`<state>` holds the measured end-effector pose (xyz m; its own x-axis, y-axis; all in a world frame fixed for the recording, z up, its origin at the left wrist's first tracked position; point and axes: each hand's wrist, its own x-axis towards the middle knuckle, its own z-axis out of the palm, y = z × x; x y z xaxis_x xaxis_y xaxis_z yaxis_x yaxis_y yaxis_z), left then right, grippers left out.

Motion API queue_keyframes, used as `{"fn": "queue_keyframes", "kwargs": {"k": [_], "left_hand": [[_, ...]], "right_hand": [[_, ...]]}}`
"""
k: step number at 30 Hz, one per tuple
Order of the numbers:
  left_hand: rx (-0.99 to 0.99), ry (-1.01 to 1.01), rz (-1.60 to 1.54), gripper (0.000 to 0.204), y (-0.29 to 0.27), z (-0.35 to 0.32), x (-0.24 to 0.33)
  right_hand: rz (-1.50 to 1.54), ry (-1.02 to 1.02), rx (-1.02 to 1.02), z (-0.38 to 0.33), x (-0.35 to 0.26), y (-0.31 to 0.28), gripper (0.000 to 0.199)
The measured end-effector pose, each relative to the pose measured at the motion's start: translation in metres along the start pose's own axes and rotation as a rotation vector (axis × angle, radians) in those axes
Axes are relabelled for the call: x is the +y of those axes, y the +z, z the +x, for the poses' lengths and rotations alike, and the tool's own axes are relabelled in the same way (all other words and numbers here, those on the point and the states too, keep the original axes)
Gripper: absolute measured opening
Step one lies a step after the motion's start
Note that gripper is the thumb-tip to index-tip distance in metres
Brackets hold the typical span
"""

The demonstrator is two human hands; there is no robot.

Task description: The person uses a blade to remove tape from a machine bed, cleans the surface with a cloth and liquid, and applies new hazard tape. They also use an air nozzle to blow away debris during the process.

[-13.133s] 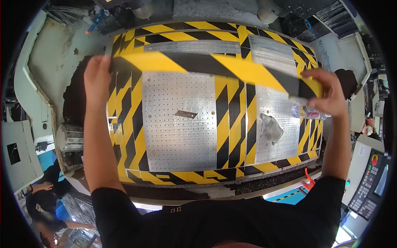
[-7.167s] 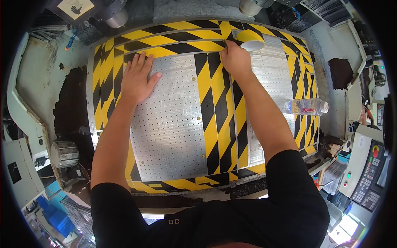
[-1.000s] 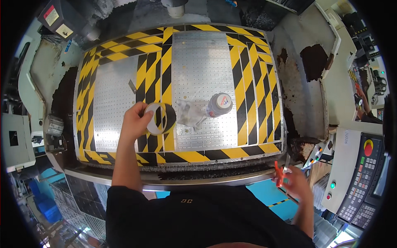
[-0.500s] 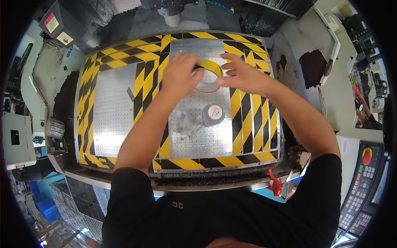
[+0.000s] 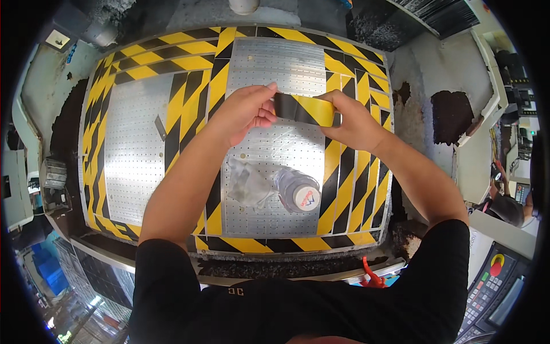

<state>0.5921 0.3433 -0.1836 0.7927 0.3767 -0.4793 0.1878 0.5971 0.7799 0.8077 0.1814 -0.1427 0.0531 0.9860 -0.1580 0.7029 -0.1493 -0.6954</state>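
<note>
A roll of yellow-and-black striped tape point(image 5: 307, 109) is held above a perforated metal plate, its striped outer face turned toward me. My right hand point(image 5: 358, 121) grips the roll's right end, fingers on the upper edge and thumb along the lower. At the roll's left end is my left hand point(image 5: 243, 112), its fingers bent and apart; whether the fingertips touch the tape is hard to make out. Nearer to me, a clear bottle with a white cap point(image 5: 306, 198) stands beside a crumpled piece of clear plastic point(image 5: 250, 184).
Striped tape bands point(image 5: 286, 245) border the metal plate point(image 5: 275, 223). A thin metal blade point(image 5: 160, 127) lies at left. A round machine head point(image 5: 244, 6) hangs at the far side. At right are a control panel point(image 5: 487, 304) with a red knob and another person point(image 5: 507, 206). A red object point(image 5: 372, 276) sits at the front edge.
The tape roll has turned from showing its open ring to showing its striped outer face. My right hand has closed on its right end. The whole view has shifted.
</note>
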Motion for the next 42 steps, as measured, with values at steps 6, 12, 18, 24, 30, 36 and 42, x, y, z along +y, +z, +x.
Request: {"fn": "queue_keyframes", "kwargs": {"k": [6,12,18,24,30,36,42], "left_hand": [[0.103,0.200,0.075,0.021,-0.004,0.002,-0.011],[0.199,0.194,0.019,0.015,-0.004,0.009,-0.010],[0.187,0.247,-0.018,0.012,-0.025,0.009,-0.016],[0.215,0.358,0.003,0.013,-0.017,0.000,-0.005],[0.387,0.580,0.530,0.018,-0.025,0.007,-0.015],[0.503,0.760,0.548,0.019,-0.028,0.015,0.002],[0.665,0.772,0.583,0.021,-0.087,0.051,0.039]], "right_hand": [[-0.034,0.065,-0.110,0.004,-0.006,-0.003,0.055],[0.305,0.027,-0.152,0.010,-0.011,-0.001,0.075],[0.317,0.025,-0.167,0.012,-0.015,-0.007,0.063],[0.440,-0.100,-0.109,0.013,-0.009,0.002,0.048],[0.614,-0.068,-0.129,0.015,-0.023,0.012,0.051],[0.627,0.121,-0.060,0.011,-0.038,-0.015,0.058],[0.505,-0.082,-0.018,0.003,0.026,-0.098,0.060]]}}
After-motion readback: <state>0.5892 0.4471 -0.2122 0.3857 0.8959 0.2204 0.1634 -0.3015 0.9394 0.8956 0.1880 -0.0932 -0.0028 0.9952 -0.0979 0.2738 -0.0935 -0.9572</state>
